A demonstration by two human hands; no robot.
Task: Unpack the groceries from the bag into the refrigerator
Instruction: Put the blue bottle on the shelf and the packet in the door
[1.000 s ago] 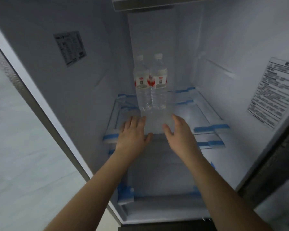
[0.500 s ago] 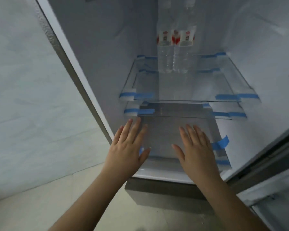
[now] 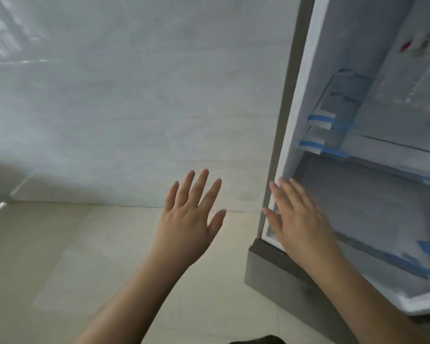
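The open refrigerator fills the right side of the view, its white interior showing glass shelves with blue tape strips. Two clear water bottles with red labels stand on the upper shelf at the top right, blurred and partly cut off. My left hand is spread flat, fingers apart, empty, in front of the wall left of the fridge. My right hand is also empty and spread, in front of the fridge's lower left corner. No bag is in view.
A pale marbled wall takes up the left and middle. A beige tiled floor lies below it. The grey lower panel of the fridge juts out beneath the open compartment. A dark object shows at the bottom edge.
The view has swung left and down, away from the fridge interior. Both empty hands have drawn back from the shelf with the bottles and now hover outside the compartment.
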